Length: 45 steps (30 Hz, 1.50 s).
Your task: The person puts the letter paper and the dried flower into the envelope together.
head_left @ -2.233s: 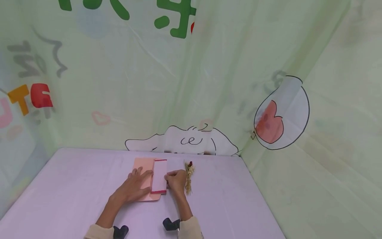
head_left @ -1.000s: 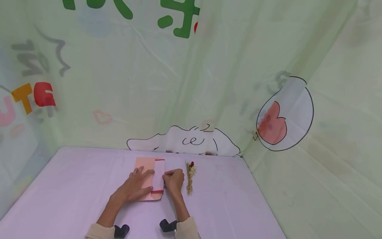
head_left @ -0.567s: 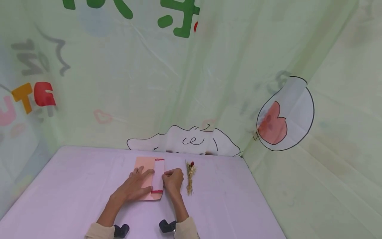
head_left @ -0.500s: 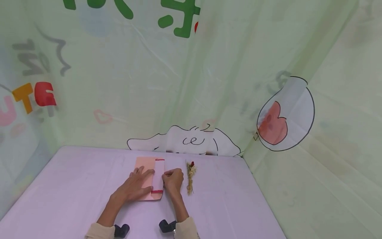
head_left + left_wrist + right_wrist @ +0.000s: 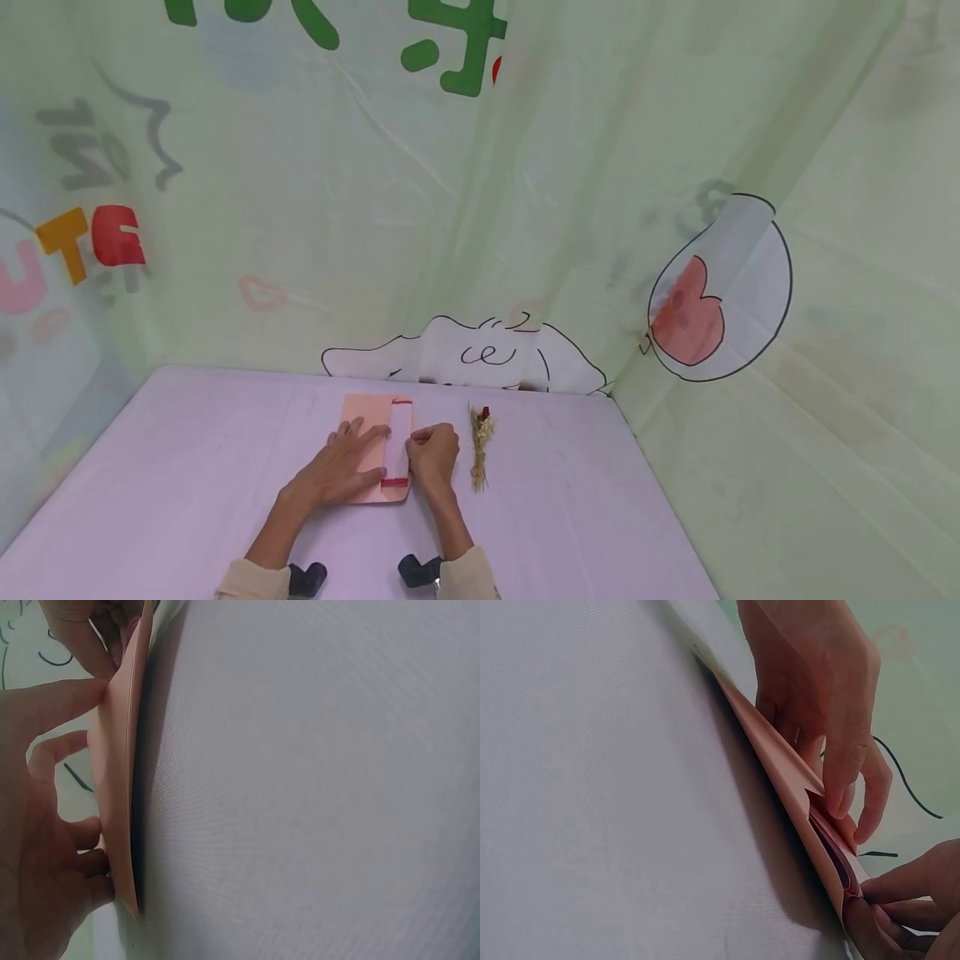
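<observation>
A salmon-pink envelope (image 5: 366,407) lies on the table, its open side to the right. A white folded card (image 5: 399,442) with red ends sits partly inside; its left part is hidden by the envelope. My left hand (image 5: 337,467) rests spread on the envelope, with thumb and forefinger at the edge of the opening. At the card's right edge my right hand (image 5: 435,454) pinches it. In the right wrist view, the card's red folded layers (image 5: 846,866) show between the envelope's walls. The left wrist view has the envelope (image 5: 116,765) side-on under my left fingers.
To the right of my right hand lies a small bunch of dried flowers (image 5: 480,446) with a dark red bloom. A pale lilac cloth covers the table (image 5: 570,500). Printed fabric walls (image 5: 375,208) stand behind and at both sides.
The card has slid left, deeper into the envelope, so a narrower strip shows. My right hand has moved left with it. The left hand keeps its place on the envelope.
</observation>
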Motion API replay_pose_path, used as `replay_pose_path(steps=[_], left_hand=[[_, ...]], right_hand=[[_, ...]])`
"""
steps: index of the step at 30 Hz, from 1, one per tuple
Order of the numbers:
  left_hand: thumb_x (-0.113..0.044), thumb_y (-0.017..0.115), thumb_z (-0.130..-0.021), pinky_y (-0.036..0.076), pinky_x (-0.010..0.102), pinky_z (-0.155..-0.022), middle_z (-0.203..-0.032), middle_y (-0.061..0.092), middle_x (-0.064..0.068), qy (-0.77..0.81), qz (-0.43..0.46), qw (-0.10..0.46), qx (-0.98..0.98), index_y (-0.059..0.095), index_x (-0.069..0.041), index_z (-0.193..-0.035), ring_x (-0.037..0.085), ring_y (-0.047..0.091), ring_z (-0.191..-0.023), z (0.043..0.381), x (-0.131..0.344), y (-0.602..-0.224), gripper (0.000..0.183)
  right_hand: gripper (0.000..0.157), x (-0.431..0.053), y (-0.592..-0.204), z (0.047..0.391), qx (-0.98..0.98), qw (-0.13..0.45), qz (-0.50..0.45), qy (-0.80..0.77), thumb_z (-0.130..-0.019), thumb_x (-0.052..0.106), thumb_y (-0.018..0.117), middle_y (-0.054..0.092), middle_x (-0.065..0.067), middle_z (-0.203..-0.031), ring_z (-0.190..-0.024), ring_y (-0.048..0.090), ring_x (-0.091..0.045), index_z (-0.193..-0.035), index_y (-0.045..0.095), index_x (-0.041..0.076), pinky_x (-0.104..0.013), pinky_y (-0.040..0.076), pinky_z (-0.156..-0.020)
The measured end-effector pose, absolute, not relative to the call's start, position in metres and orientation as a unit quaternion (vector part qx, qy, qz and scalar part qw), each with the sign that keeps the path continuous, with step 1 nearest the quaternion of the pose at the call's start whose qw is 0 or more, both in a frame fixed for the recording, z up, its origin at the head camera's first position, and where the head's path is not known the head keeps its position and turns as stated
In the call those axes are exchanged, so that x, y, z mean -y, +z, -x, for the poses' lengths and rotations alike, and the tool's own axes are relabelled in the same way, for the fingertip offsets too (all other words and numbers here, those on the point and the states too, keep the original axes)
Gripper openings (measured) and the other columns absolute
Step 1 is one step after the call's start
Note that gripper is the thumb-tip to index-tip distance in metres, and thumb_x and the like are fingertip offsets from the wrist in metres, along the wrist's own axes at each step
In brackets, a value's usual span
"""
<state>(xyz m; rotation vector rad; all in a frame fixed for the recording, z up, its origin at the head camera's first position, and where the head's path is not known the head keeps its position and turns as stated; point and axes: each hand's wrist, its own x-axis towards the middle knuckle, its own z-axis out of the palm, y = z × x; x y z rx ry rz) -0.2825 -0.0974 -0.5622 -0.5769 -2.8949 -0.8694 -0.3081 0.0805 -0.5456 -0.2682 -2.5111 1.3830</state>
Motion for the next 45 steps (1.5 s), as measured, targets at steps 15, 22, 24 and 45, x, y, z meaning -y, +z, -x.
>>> replay_pose_path(steps=[15, 22, 24, 45], left_hand=[[-0.042, 0.065, -0.092, 0.022, 0.073, -0.117, -0.158, 0.035, 0.03, -0.298, 0.187, 0.021, 0.936, 0.049, -0.023, -0.148, 0.052, 0.027, -0.149, 0.282, 0.098, -0.56, 0.061], [-0.042, 0.065, -0.091, 0.025, 0.073, -0.116, -0.157, 0.037, 0.029, -0.282, 0.18, 0.038, 0.942, 0.048, -0.025, -0.148, 0.051, 0.033, -0.146, 0.282, 0.096, -0.564, 0.062], [-0.042, 0.066, -0.091, 0.024, 0.073, -0.116, -0.157, 0.036, 0.028, -0.28, 0.178, 0.036, 0.943, 0.047, -0.026, -0.149, 0.051, 0.033, -0.146, 0.283, 0.096, -0.564, 0.062], [-0.041, 0.066, -0.092, 0.028, 0.072, -0.115, -0.156, 0.037, 0.028, -0.273, 0.174, 0.034, 0.946, 0.048, -0.027, -0.148, 0.05, 0.034, -0.146, 0.285, 0.094, -0.564, 0.06]], right_hand=[[0.005, -0.072, -0.548, 0.307, 0.866, 0.125, 0.081, 0.477, -0.084, 0.006, 0.078, 0.069, -0.004, -0.069, -0.057, 0.06, -0.008, -0.083, 0.076, 0.001, -0.02, 0.051, -0.051], [0.004, -0.071, -0.55, 0.306, 0.865, 0.138, 0.073, 0.477, -0.083, 0.003, 0.077, 0.069, -0.006, -0.067, -0.055, 0.059, -0.008, -0.08, 0.076, 0.001, -0.02, 0.051, -0.05], [0.005, -0.07, -0.548, 0.306, 0.863, 0.135, 0.072, 0.482, -0.084, 0.003, 0.077, 0.069, -0.006, -0.066, -0.054, 0.059, -0.008, -0.08, 0.076, 0.0, -0.019, 0.05, -0.049], [0.007, -0.062, -0.548, 0.307, 0.855, 0.124, 0.04, 0.503, -0.08, -0.001, 0.078, 0.072, -0.011, -0.067, -0.051, 0.061, -0.007, -0.083, 0.076, -0.007, -0.018, 0.051, -0.047]])
